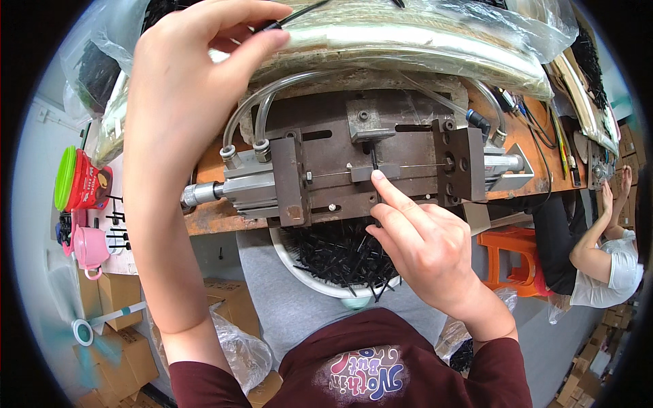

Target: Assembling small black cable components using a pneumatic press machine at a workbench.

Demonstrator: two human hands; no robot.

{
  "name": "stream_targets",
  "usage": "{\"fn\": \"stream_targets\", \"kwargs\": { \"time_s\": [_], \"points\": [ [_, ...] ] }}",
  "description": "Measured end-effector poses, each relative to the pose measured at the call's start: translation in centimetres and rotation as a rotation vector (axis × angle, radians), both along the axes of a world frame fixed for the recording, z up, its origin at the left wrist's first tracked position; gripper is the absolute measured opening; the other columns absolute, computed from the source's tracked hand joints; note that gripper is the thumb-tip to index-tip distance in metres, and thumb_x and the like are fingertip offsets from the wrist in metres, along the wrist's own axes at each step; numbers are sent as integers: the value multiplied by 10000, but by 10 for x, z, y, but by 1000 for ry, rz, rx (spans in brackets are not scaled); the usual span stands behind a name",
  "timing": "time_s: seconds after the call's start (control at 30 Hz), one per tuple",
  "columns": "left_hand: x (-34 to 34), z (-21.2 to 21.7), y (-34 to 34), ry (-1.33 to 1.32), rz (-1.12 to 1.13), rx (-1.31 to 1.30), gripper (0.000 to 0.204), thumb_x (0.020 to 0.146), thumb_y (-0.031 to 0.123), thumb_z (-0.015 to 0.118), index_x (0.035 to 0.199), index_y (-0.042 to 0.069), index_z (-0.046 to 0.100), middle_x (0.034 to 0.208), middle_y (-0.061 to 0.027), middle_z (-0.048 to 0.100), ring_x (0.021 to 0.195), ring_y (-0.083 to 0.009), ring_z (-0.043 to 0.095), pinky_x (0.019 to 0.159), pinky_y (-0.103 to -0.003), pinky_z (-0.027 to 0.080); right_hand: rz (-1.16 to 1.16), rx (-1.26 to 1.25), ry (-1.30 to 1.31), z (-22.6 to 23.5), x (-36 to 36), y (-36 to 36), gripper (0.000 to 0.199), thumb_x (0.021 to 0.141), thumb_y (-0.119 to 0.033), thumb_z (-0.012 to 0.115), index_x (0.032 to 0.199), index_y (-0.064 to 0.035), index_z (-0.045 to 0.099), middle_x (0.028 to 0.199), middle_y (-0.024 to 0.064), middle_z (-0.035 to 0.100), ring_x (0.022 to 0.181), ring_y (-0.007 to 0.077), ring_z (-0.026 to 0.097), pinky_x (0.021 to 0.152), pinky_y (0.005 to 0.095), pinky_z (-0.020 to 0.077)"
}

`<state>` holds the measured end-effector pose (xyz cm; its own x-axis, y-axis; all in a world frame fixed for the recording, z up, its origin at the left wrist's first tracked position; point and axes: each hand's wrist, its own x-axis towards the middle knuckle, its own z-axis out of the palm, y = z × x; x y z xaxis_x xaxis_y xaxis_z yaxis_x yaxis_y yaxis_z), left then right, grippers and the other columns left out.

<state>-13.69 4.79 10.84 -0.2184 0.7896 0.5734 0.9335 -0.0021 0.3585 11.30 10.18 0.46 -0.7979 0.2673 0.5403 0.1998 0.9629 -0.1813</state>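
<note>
My left hand (183, 64) is raised at the upper left, with thumb and fingers pinched on a thin black plastic rod (306, 11). A dark metal clamping fixture (333, 153) lies on the bench in front of me. At its centre, a slim black piece (373, 158) stands over a small grey block (360, 174). My right hand (428, 248) reaches in from the lower right. Its index fingertip touches the lower end of that piece at the block, while the other fingers curl loosely beneath. Whether the curled fingers hold anything is hidden.
Below the fixture, a white basin (289, 256) on my lap holds many black parts. Air cylinders (248, 190) with clear hoses flank the fixture. Plastic-wrapped bundles (422, 51) lie behind. An orange stool (510, 255) and another person (605, 265) are at right.
</note>
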Motion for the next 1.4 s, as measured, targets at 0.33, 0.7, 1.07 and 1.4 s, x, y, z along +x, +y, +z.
{"fn": "stream_targets", "kwargs": {
  "time_s": [0.33,0.7,1.07,1.4],
  "points": [
    [59,-24,-54,-210,-111,177,353,670,-88,798,1013,-25,742,1194,-146,661,906,-144,675,746,-244,588,-26,-34,-209,32,0,-1,291,695,-130,833,939,-71,686,1185,88,714,574,187,582,574,271,498],
    [108,-74,-60,-120,-122,63,310,662,5,834,955,-9,734,1236,-156,686,834,-197,691,726,-309,564,-331,10,81,115,-123,180,179,785,-132,720,937,-40,744,944,188,729,916,342,706,782,419,563],
    [128,-108,-52,48,-80,-57,249,731,98,805,954,20,725,1225,-117,706,649,-165,648,626,-273,501,-167,51,-197,118,-123,178,332,672,-76,727,990,20,735,941,225,726,884,356,714,813,387,573],
    [127,-106,-46,13,-59,-85,276,721,92,809,976,22,728,1218,-114,708,634,-163,649,608,-269,503,101,368,153,91,-33,98,318,723,58,712,1017,-55,748,961,68,673,745,167,654,639,290,525]
  ]
}}
